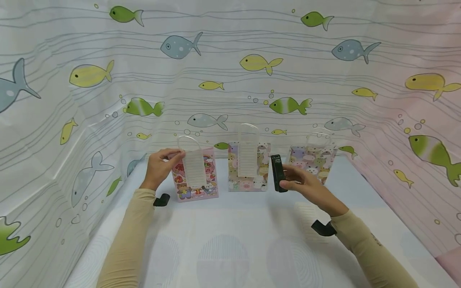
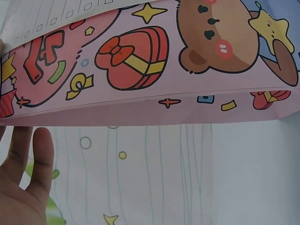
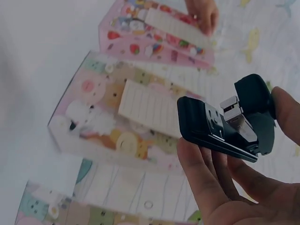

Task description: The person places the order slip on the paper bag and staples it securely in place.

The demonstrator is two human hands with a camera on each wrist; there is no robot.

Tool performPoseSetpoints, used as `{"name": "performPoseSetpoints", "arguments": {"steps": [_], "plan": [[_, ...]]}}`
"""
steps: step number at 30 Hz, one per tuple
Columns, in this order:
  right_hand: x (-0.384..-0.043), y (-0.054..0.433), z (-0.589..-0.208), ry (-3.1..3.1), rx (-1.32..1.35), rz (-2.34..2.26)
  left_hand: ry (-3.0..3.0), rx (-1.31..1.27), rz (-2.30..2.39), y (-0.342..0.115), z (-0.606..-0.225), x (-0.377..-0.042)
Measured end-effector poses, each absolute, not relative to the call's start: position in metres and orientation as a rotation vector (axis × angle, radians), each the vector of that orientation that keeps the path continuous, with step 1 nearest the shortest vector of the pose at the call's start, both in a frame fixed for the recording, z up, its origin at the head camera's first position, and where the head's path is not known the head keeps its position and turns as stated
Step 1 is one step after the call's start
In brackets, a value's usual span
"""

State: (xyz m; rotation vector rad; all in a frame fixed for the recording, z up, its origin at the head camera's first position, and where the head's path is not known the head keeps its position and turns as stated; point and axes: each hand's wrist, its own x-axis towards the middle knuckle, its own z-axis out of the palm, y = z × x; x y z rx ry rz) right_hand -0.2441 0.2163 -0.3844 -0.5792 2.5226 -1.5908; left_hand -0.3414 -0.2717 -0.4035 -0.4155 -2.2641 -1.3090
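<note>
A pink gift bag [image 1: 178,176] with bear and heart prints stands at the left, a lined paper slip [image 1: 195,170] lying against its front. My left hand [image 1: 160,166] pinches the slip and the bag's top edge at their upper left corner. In the left wrist view its lower fingers [image 2: 43,157] extend behind the bag. My right hand [image 1: 306,184] grips a black stapler [image 1: 278,173], held upright in front of the right part of the table. The right wrist view shows the stapler's jaws apart, with thumb and fingers around it.
An animal-print gift bag [image 1: 247,185] with its own lined slip [image 1: 247,160] stands in the middle. Another animal-print bag [image 1: 313,160] is behind my right hand. A loose lined slip [image 1: 306,218] lies on the table near my right wrist. Fish-patterned sheeting [image 1: 230,88] encloses the table.
</note>
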Motion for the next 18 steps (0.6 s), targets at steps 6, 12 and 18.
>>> {"name": "performPoseSetpoints", "arguments": {"steps": [6, 12, 18], "plan": [[-0.243, 0.241, -0.394, 2.59, -0.525, -1.545, -2.264, -0.402, -1.316, -0.272, -0.404, -0.342], [-0.239, 0.26, -0.395, 2.669, -0.489, -1.466, -2.272, -0.401, -1.329, -0.272, -0.403, -0.343], [-0.231, 0.285, -0.393, 2.722, -0.431, -1.416, -2.273, -0.397, -1.314, -0.272, -0.403, -0.342]]}}
